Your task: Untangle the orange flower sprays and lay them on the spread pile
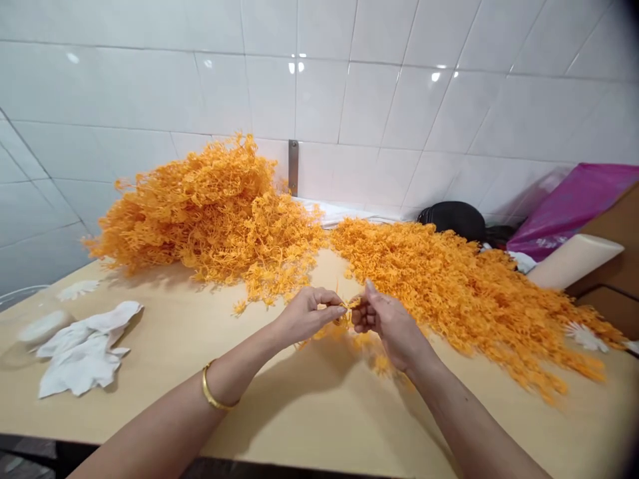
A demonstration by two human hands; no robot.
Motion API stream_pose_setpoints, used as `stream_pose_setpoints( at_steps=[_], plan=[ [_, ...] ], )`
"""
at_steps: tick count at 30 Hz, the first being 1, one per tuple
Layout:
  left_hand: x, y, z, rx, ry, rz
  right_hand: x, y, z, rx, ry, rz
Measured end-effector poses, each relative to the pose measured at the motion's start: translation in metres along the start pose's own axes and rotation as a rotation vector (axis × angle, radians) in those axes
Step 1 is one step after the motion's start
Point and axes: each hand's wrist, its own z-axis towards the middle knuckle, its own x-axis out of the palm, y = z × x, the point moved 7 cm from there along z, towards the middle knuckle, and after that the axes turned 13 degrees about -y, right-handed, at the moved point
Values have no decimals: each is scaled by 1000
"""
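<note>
Between my hands, above the middle of the table, is an orange plastic sprig, partly hidden by fingers and blurred lower down. My left hand pinches it from the left between thumb and fingers. On the right, my right hand has its fingers curled round the sprig's other side. The fingertips of both hands nearly meet. Behind to the left rises a tall heap of orange sprigs. A lower, wider heap of the same sprigs spreads to the right.
Crumpled white tissue and a round whitish object lie on the wooden table at left. A black pouch, a purple bag and a pale roll are at back right. A tiled wall stands behind.
</note>
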Motion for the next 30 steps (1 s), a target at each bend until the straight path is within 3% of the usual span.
stream_pose_setpoints(
  at_steps=[3,6,12,16,23,27,30],
  plan=[
    [-6,8,12,-106,-64,-167,-4,10,22,-81,-47,43],
    [-6,18,13,-180,-112,-327,5,13,32,-151,53,-27],
    [1,34,2,-220,-84,-430,38,-1,26,-141,237,0],
    [1,44,0,-299,-69,-507,42,-4,26,-188,262,54],
    [2,47,3,-339,-55,-547,31,-11,33,-311,11,-43],
    [-4,45,5,-377,-62,-562,32,-21,38,-168,-36,145],
    [-6,47,3,-453,-23,-589,8,-25,51,4,-184,328]
  ],
)
